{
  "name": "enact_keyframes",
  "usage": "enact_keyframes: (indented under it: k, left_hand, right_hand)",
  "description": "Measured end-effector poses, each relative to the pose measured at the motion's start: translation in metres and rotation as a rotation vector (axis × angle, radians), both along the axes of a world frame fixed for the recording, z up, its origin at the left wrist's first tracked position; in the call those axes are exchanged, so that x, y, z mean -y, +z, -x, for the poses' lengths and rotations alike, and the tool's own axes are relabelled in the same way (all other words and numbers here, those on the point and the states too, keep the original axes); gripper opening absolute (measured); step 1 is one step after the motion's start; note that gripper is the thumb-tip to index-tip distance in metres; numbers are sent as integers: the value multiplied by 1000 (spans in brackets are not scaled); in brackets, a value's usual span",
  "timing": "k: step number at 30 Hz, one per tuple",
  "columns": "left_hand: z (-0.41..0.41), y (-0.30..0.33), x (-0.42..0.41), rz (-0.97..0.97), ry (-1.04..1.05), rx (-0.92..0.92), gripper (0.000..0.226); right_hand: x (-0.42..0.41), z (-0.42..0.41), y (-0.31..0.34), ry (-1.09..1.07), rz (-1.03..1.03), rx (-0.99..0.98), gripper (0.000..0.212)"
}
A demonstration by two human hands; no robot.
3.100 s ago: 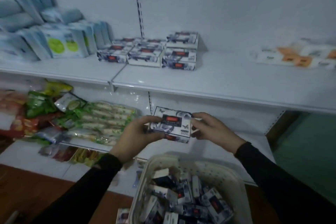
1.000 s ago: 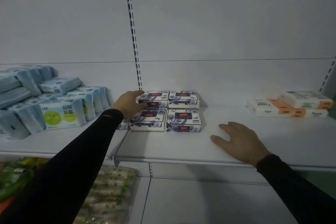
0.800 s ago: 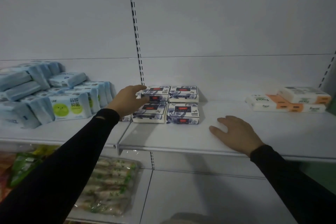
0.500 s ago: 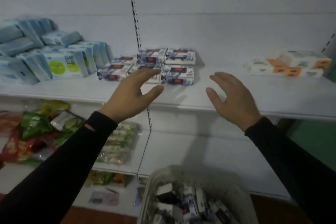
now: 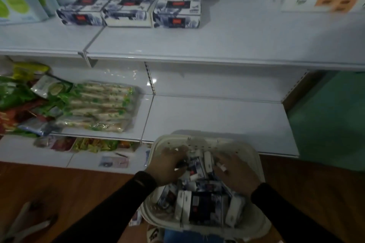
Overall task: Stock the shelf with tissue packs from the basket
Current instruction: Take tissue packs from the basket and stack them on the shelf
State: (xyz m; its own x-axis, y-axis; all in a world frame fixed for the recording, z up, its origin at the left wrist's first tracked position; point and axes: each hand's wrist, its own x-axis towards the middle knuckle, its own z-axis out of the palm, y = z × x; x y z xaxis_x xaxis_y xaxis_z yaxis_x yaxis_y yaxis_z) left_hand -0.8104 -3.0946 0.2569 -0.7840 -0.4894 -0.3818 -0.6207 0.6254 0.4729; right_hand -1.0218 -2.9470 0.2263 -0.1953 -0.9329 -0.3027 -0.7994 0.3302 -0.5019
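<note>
Two hands are down in the basket (image 5: 254, 165) at once, so the step in hand is picking up the next pack. The left hand (image 5: 167, 165) and the right hand (image 5: 235, 173) reach in from either side among the tissue packs (image 5: 199, 199) piled there. Motion blur smears the fingers, so I cannot tell whether either hand already grips a pack or only touches the heap.

The packs in the basket mostly stand on edge, packed close, their long axes running roughly from the near rim toward the far rim; a few near the hands lie tilted. On the upper shelf (image 5: 197, 45) the stocked packs (image 5: 175, 12) lie flat, two layers deep at the back, their printed long sides facing the aisle and their long axes running left to right along the shelf.

The next move probably calls for closing on one pack by its short ends, lifting it clear of its neighbours, turning it flat and setting it beside or on top of the stocked group, with open shelf to the right.
</note>
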Motion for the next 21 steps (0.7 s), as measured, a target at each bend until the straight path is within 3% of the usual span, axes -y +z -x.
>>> enact_keyframes:
  k: [4, 7, 12, 15, 21]
  left_hand:
    - [10, -58, -20, -147, 17, 217, 60]
    - [23, -91, -35, -288, 66, 295, 62]
    - [34, -134, -48, -437, 187, 384, 59]
    - [36, -134, -51, -445, 229, 321, 61]
    - [39, -77, -41, -377, 295, -23, 45]
  right_hand:
    - [-16, -11, -51, -107, -318, 153, 90]
    - [-12, -16, -80, -164, -438, 165, 62]
    - [4, -28, -111, -246, -557, 202, 55]
    - [5, -28, -112, -353, -509, 303, 49]
    - [5, -9, -63, -576, -149, 511, 28]
